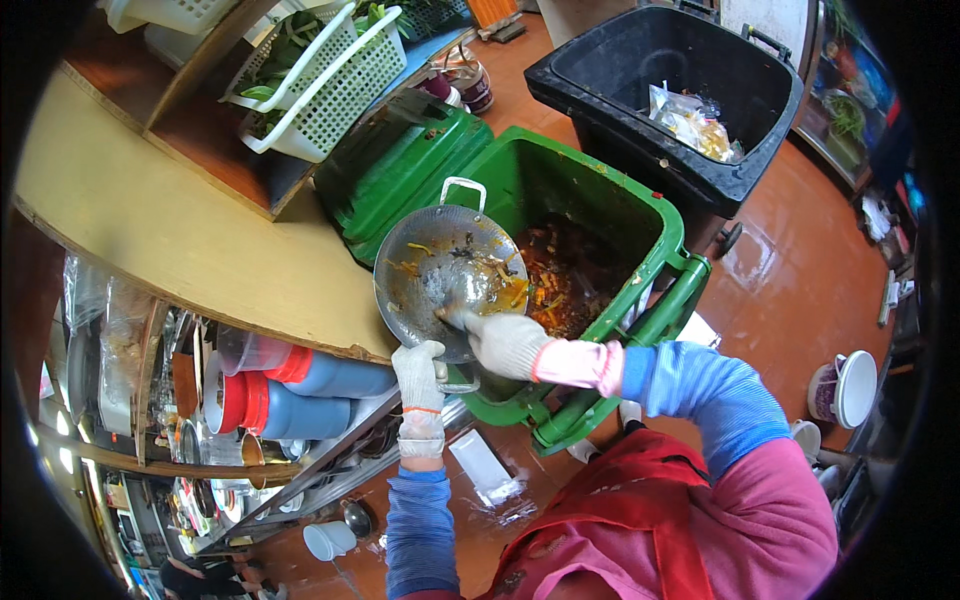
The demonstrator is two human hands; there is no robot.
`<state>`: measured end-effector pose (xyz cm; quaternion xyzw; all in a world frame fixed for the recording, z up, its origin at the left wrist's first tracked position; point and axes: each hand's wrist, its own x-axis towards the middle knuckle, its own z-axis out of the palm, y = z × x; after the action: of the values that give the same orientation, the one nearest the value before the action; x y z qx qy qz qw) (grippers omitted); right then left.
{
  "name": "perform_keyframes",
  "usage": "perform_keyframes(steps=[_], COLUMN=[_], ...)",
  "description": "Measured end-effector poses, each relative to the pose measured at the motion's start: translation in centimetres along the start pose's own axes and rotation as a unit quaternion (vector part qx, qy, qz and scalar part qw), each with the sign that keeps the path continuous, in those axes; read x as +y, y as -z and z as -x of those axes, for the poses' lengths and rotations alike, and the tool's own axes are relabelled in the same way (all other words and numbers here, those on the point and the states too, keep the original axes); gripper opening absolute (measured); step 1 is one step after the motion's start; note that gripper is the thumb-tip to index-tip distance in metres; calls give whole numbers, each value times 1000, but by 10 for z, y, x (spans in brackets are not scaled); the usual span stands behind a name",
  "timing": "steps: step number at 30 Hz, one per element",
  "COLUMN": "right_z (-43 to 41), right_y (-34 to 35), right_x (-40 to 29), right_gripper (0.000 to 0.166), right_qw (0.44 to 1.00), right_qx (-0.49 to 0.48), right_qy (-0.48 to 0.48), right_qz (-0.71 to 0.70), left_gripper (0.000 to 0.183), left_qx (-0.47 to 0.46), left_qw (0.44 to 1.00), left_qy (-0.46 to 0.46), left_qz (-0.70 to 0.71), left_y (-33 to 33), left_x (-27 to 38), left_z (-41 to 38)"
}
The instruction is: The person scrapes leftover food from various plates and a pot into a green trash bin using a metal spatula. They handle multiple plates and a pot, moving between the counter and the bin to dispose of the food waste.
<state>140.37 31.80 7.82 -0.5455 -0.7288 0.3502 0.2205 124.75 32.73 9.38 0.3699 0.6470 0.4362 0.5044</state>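
Observation:
A metal wok (427,225) with two loop handles tilts over the left side of an open green wheeled bin (600,180). Oily food scraps cling to the wok's inside, and reddish food waste (559,292) lies in the bin. My gloved left hand (420,371) grips the wok's near rim by the lower handle. Inside the wok's near part, my gloved right hand (510,345) is closed on a small scraping tool (452,315), blurred and mostly hidden by the glove, so its kind is unclear.
A black wheeled bin (600,131) holding plastic waste stands beyond the green one. At left are a wooden counter (225,255), white baskets of greens (330,97) and red-lidded containers (307,412). White buckets (855,390) stand on the tiled floor. Part of another person (202,577) shows at lower left.

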Motion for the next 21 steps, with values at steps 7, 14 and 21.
perform_keyframes(steps=[7,14,21], right_z=[13,-29,-4], right_y=[-3,42,93], right_x=[-2,10,31], right_gripper=[29,27,26], right_qw=[999,973,937], right_qx=[-34,187,-173], right_qy=[1,138,96], right_qz=[22,-2,287], left_gripper=[8,10,16], left_qx=[28,0,14], left_qw=[1000,999,996], left_qy=[4,1,-43], left_qz=[1,-44,-81], left_y=[4,-2,20], left_x=[-2,3,10], left_z=[-3,-3,-3])
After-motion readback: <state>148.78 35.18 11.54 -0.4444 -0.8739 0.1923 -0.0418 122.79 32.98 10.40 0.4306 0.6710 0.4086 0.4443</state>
